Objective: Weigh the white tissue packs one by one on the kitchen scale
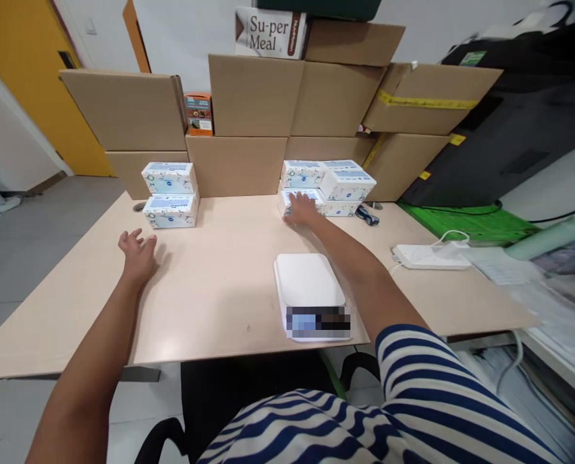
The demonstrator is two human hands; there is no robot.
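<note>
My right hand [303, 211] reaches forward to a white patterned tissue pack [315, 193] low in the right-hand stack. Its fingers lie over the pack's front and top edge, covering part of it. More tissue packs [348, 185] are stacked above and beside that one. On the left, my left hand [138, 254] is held over the table with fingers apart and nothing in it. Just beyond it, one tissue pack [169, 177] rests on another tissue pack [170, 212]. A white kitchen scale [309, 280] lies near the front edge, its display blurred out.
Cardboard boxes [239, 164] form a wall along the back of the table [210, 270]. An orange box [199, 115] stands among them. A bundled dark cable [367, 216] lies right of the packs, with a white power strip [430, 256] farther right. A green board [466, 222] sits behind.
</note>
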